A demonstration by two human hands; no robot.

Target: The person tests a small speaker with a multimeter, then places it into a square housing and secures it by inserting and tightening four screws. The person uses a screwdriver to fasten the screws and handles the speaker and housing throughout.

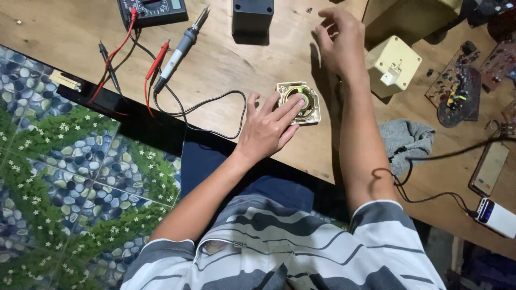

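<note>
My left hand [267, 128] rests flat on the wooden table [226, 59], its fingertips lying on a small square speaker [301, 101] with a round metal centre. My right hand [340, 40] hovers further back over the table with fingers loosely spread and nothing in it, beside a cream plastic box [393, 65]. A black box [252, 19] stands just left of that hand. A soldering iron [180, 49] lies to the left, its black cord [215, 115] looping close to my left hand.
A multimeter [153, 11] with red and black probe leads [156, 64] sits at the back left. Circuit boards [457, 88] lie at the right, with a grey cloth [406, 140], a phone [489, 167] and a white power bank [497, 216]. Patterned floor tiles [64, 177] show below the table edge.
</note>
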